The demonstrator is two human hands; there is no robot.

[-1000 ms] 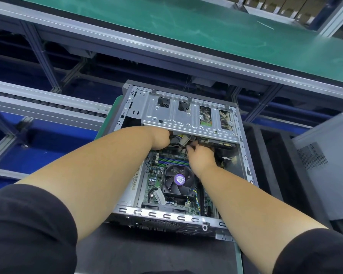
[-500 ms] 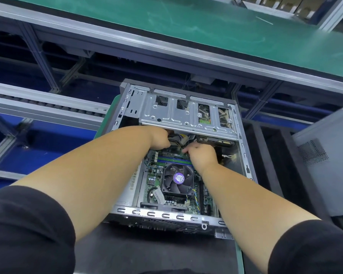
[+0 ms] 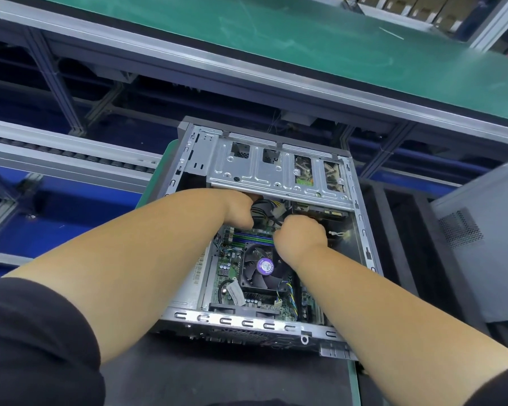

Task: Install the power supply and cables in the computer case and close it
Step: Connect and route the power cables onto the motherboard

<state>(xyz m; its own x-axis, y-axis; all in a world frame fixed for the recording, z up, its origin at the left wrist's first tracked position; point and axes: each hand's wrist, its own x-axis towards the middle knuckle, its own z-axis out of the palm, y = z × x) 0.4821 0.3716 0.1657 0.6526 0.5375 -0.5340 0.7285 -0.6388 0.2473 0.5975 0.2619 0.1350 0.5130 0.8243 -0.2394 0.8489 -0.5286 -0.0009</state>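
Inside the open computer case (image 3: pixel 188 159), both hands meet at the cables (image 3: pixel 266 210) under the drive cage (image 3: pixel 276 174); the left hand (image 3: pixel 238 208) and right hand (image 3: pixel 301 234) hide their fingers, so grip cannot be told. The purple fan sticker (image 3: pixel 265 265) is unreadable.

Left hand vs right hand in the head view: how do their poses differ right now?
The left hand reaches deeper, its fingers hidden under the drive cage; the right hand sits nearer, above the motherboard's RAM slots, knuckles up and fingers curled. The left hand lies left of the cable bundle; the right hand lies right of it. Both are inside the open computer case at the cables; neither hand's grip is visible.
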